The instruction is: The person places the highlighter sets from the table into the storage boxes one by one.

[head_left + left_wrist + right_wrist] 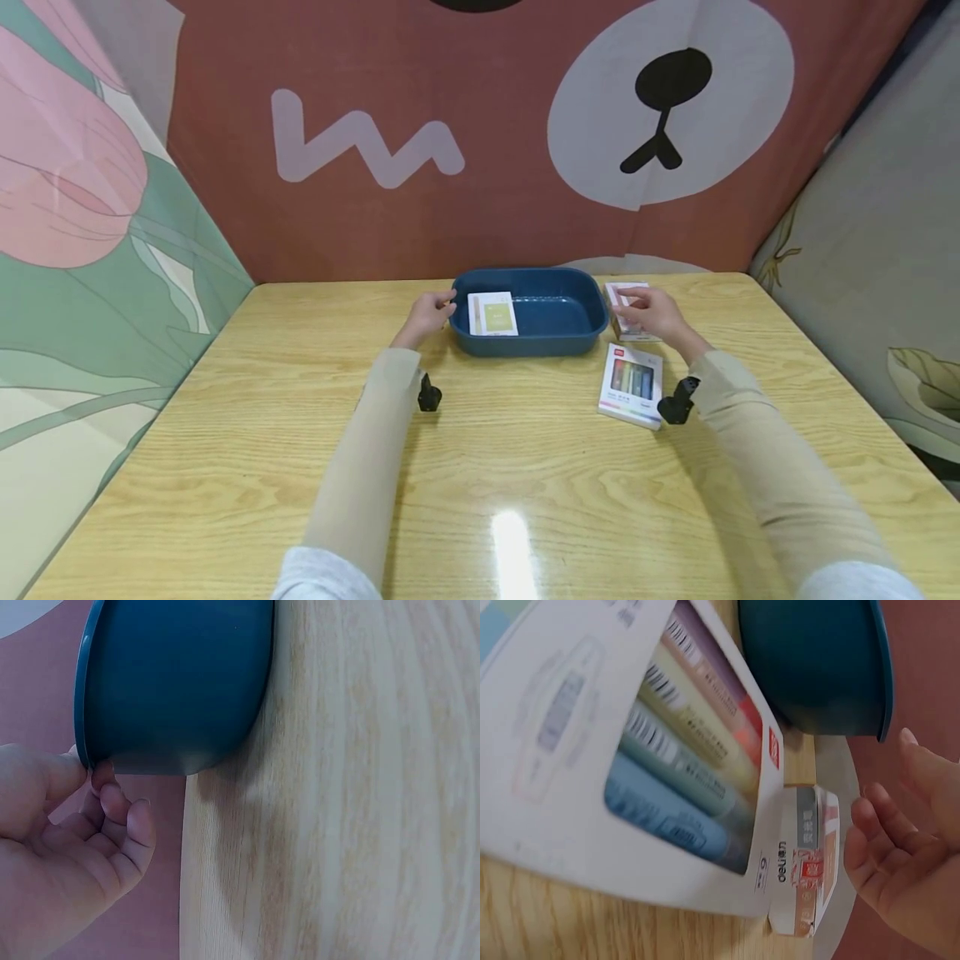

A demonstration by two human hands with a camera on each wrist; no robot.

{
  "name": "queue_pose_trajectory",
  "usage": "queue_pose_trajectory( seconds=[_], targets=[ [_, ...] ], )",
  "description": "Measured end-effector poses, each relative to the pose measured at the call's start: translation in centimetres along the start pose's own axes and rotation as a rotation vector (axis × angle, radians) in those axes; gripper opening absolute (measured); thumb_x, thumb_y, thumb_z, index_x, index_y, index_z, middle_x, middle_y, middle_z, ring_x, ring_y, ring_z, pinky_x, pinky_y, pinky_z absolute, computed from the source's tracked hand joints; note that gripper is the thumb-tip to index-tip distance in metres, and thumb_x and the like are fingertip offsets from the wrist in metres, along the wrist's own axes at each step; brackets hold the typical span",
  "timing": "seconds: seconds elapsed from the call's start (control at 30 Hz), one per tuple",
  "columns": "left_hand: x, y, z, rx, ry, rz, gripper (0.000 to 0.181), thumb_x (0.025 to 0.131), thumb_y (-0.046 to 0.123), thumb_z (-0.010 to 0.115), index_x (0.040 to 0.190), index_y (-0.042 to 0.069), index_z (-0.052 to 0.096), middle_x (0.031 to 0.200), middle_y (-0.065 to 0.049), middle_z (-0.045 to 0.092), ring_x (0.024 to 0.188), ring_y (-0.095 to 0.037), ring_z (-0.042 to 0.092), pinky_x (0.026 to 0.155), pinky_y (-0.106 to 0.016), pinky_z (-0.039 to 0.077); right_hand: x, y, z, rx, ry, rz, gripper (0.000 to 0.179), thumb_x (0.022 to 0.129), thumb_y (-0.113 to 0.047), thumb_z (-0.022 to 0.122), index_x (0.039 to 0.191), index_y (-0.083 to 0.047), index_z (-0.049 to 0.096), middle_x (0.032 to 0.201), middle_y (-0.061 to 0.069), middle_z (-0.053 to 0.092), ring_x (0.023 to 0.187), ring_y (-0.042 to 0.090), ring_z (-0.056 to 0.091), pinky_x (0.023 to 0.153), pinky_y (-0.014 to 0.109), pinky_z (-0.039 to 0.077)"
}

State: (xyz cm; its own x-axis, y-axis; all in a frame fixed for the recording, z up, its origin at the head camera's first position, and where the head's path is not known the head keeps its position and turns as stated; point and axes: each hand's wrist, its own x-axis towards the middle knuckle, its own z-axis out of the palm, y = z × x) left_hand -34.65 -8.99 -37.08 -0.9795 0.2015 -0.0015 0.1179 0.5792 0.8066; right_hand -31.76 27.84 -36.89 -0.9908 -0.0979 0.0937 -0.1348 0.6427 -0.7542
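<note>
A dark blue plastic basin (528,344) stands near the far edge of the table, with a white box (491,315) bearing a yellow-green panel lying in its left part. My left hand (431,317) pinches the basin's left rim, thumb over it and fingers curled beneath, as the left wrist view shows. My right hand (915,847) is just past the basin's right end, fingers loosely bent around nothing. It hovers over a small deli-marked box (802,862). Closer to me lies a white box of highlighters (632,385), its window showing several coloured pens.
Basin and boxes share a light wood-grain table (450,483). Behind it hangs a reddish-brown cloth (495,225) with a cartoon bear face. A flower-patterned cloth (82,333) closes the left side, a pale one (885,225) the right.
</note>
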Motion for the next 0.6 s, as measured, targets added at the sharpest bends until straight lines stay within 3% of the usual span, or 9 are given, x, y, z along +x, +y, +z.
queue_pose_trajectory(
  seconds=[0.1, 0.37, 0.5, 0.6],
  targets=[
    [0.0, -0.1, 0.1, -0.017, 0.005, 0.0, 0.037, 0.094, 0.011, 0.045, 0.132, 0.006, 0.045, 0.104, -0.017, 0.056, 0.058, -0.014, 0.043, 0.052, -0.022, 0.035, -0.2, 0.1, -0.2, -0.076, 0.033, 0.001, 0.044, 0.085, -0.012, 0.061, 0.123, 0.008, 0.049, 0.091, 0.026, 0.058, 0.07, 0.026, 0.053, 0.052, 0.024, 0.043],
    [-0.1, -0.2, 0.1, -0.074, 0.014, -0.009, 0.037, 0.094, 0.01, 0.046, 0.131, 0.005, 0.046, 0.066, -0.006, 0.046, 0.051, -0.011, 0.039, 0.049, -0.022, 0.033, -0.7, 0.5, -0.6, -0.246, 0.089, 0.037, 0.045, 0.086, -0.018, 0.061, 0.119, 0.01, 0.051, 0.101, 0.027, 0.055, 0.085, 0.033, 0.05, 0.065, 0.036, 0.042],
    [-0.1, -0.2, 0.1, -0.083, 0.015, -0.013, 0.037, 0.094, 0.01, 0.046, 0.131, 0.005, 0.046, 0.064, -0.003, 0.043, 0.049, -0.01, 0.038, 0.049, -0.021, 0.033, -0.7, 0.9, -0.6, -0.316, 0.096, 0.085, 0.051, 0.085, -0.025, 0.062, 0.121, 0.01, 0.049, 0.107, 0.029, 0.051, 0.091, 0.036, 0.047, 0.073, 0.045, 0.04],
    [0.0, -0.2, 0.1, -0.086, 0.014, -0.021, 0.037, 0.094, 0.01, 0.045, 0.131, 0.006, 0.045, 0.071, -0.008, 0.048, 0.049, -0.01, 0.037, 0.05, -0.021, 0.033, -0.7, 1.1, -0.6, -0.421, 0.098, 0.098, 0.057, 0.082, -0.03, 0.063, 0.121, 0.009, 0.049, 0.11, 0.032, 0.049, 0.101, 0.043, 0.042, 0.081, 0.052, 0.036]
  ],
)
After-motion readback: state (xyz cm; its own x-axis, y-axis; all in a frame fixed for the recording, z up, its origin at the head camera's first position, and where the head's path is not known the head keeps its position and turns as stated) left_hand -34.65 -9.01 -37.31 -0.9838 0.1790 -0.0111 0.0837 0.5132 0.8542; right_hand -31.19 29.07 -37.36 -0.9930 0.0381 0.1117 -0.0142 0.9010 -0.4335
